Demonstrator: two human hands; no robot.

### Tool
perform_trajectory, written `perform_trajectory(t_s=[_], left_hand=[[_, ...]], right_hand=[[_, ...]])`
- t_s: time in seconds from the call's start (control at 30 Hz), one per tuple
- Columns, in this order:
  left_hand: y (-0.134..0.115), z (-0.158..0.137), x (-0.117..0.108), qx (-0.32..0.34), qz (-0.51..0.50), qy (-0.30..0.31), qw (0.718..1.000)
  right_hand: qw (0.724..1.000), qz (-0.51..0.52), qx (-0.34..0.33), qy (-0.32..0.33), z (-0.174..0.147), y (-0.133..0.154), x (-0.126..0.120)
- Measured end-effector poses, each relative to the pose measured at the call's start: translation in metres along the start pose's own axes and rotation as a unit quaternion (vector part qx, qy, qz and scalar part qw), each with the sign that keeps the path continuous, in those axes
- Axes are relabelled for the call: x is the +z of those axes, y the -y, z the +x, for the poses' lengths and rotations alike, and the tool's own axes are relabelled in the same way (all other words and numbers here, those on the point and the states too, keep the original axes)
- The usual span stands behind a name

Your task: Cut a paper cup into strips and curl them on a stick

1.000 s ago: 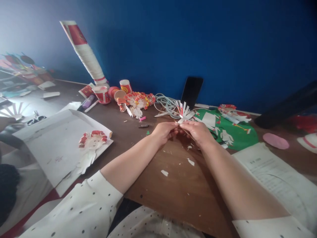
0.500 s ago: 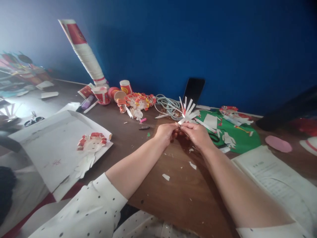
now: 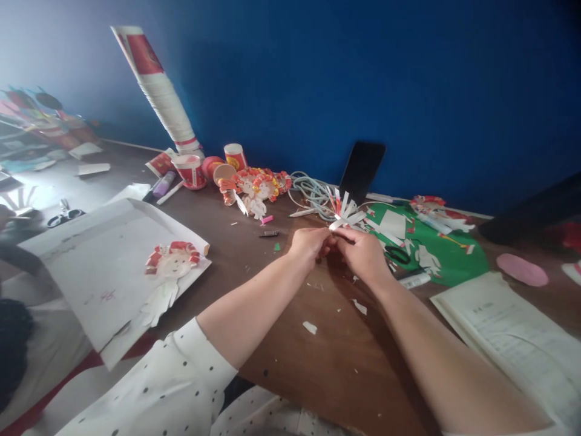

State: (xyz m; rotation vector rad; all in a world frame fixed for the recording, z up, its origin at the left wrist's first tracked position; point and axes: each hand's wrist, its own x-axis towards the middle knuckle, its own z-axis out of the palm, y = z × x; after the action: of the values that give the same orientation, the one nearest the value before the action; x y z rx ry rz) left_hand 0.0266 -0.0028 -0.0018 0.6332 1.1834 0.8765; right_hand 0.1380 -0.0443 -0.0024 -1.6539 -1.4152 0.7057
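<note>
Above the brown table (image 3: 290, 375), my left hand (image 3: 310, 247) and my right hand (image 3: 362, 249) meet, fingertips close together. Both pinch the base of a cut paper cup (image 3: 347, 212), whose white strips fan out away from me, with some red on one strip. My fingers hide the part they hold. Just beyond the strips are a coiled pale cable (image 3: 313, 192) and a dark phone (image 3: 363, 168) leaning on the wall. A green sheet (image 3: 458, 257) with paper cutouts and black-handled scissors (image 3: 397, 254) lies right of my right hand.
A tall leaning stack of paper cups (image 3: 166, 103) stands at the back left. Red-and-white paper dolls (image 3: 256, 188) lie near it. Another doll (image 3: 172, 260) rests on a white folder (image 3: 86, 260) at left. An open notebook (image 3: 503, 327) and a pink oval (image 3: 521, 269) are at right.
The view has shifted slightly, so most things sit a little further right. Both hands keep their pinch on the cut cup, and its strips have tilted slightly.
</note>
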Motion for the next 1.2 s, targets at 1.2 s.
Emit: perform_trajectory(t_s=[1.2], left_hand=[[0.003,0.003,0.001,0.016,-0.043,-0.018,0.999]], right_hand=[[0.844,0.452,0.274,0.087,-0.007,0.007,0.006]])
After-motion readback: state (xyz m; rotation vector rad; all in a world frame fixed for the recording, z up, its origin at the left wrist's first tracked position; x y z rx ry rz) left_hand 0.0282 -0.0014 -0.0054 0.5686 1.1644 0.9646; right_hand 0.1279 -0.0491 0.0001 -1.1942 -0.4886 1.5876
